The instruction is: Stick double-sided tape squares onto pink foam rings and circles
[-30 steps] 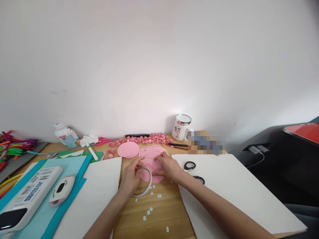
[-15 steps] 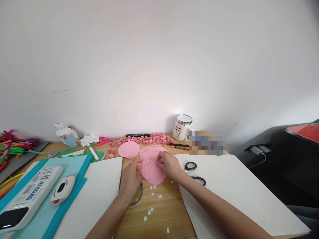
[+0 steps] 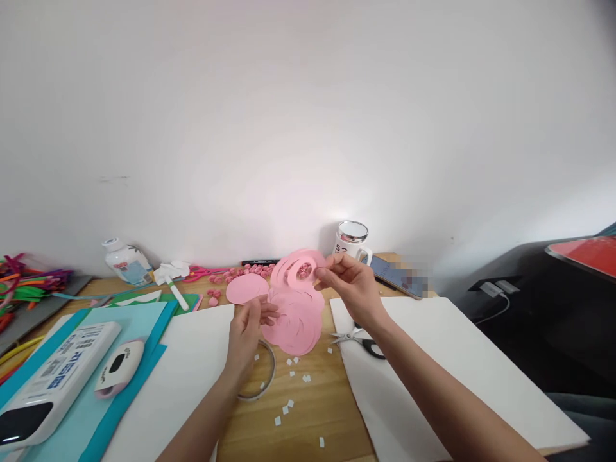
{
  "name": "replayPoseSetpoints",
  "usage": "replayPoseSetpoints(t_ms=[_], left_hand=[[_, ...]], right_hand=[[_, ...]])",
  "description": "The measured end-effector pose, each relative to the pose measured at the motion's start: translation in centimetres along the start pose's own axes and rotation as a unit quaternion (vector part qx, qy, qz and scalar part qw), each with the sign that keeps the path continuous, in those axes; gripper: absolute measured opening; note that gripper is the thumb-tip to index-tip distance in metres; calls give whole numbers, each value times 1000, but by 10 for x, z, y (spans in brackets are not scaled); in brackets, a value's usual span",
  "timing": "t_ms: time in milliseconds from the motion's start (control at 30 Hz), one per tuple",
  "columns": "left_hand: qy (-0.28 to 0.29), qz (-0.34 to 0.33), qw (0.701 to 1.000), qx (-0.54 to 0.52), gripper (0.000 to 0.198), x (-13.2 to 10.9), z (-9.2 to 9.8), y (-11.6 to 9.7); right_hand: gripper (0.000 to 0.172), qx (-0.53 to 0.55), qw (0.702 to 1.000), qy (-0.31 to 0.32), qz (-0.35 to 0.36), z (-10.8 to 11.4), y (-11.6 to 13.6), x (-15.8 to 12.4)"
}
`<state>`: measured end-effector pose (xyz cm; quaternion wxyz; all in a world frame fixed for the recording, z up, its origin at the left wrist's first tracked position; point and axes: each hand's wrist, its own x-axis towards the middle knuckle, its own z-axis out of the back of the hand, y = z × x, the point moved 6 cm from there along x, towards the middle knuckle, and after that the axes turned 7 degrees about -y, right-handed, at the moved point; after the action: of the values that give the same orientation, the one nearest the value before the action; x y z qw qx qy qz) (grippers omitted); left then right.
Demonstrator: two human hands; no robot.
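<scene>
Pinched between the fingers of my right hand (image 3: 353, 285) is a pink paper spiral (image 3: 294, 264), lifted so its loops hang above the table. Through its opening, pink rolled paper pieces show behind it. Below lies a pile of pink cut paper circles (image 3: 296, 324), with curved cut lines on them. My left hand (image 3: 250, 330) hovers at the pile's left edge, fingers apart and holding nothing. Another stack of pink circles (image 3: 247, 289) rests just beyond it. A roll of tape (image 3: 273, 372) lies partly under my left wrist.
Black-handled scissors (image 3: 359, 340) lie on white board at right, partly behind my forearm. A white mug (image 3: 350, 240) and a phone (image 3: 399, 276) are at the back. Small white squares (image 3: 285, 410) dot the wood. A white device (image 3: 120, 367) sits on blue sheets at left.
My right hand has risen from the pile and moved right, pulling a pink spiral up with it. My left hand has shifted slightly left and its fingers have opened.
</scene>
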<state>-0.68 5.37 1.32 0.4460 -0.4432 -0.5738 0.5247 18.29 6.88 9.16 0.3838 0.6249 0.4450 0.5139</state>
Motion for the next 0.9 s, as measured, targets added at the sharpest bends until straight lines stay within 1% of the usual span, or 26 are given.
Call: replayPoseSetpoints(t_ms=[67,133,200,267,333,400,467,600,667,767,900], left_hand=[[71,41,993,-86,54,-3,-11,3],[107,46,987,-111,61,-5,-17,3],[102,33,991,-80,60,-5,-15,4],[73,22,997,-13,50,-4,-10,4],[44,3,997,57,38,-3,-4,2],[37,-15,995,95,32,-2,-2,0],[52,-20,993,101,32,-3,-4,-1],[101,3,991,88,31,-6,-11,3],[115,14,990,85,31,-7,-13,5],[113,34,989,87,30,-8,-13,9],[75,51,991,94,24,-7,-9,10]], right_hand=[[27,2,999,14,-46,-2,-16,-3],[31,0,996,18,-90,-4,-35,-9],[34,-3,991,14,-130,-6,-53,-17],[34,-8,987,32,-158,-9,-67,-24],[33,-25,983,59,-171,-12,-76,-29],[31,-47,982,70,-171,-12,-82,-30],[28,-57,983,64,-163,-12,-85,-29],[24,-30,987,67,-143,-17,-89,-28],[23,-21,988,69,-136,-20,-91,-30],[22,-22,987,69,-141,-22,-97,-33],[29,2,982,83,-167,-22,-104,-37]])
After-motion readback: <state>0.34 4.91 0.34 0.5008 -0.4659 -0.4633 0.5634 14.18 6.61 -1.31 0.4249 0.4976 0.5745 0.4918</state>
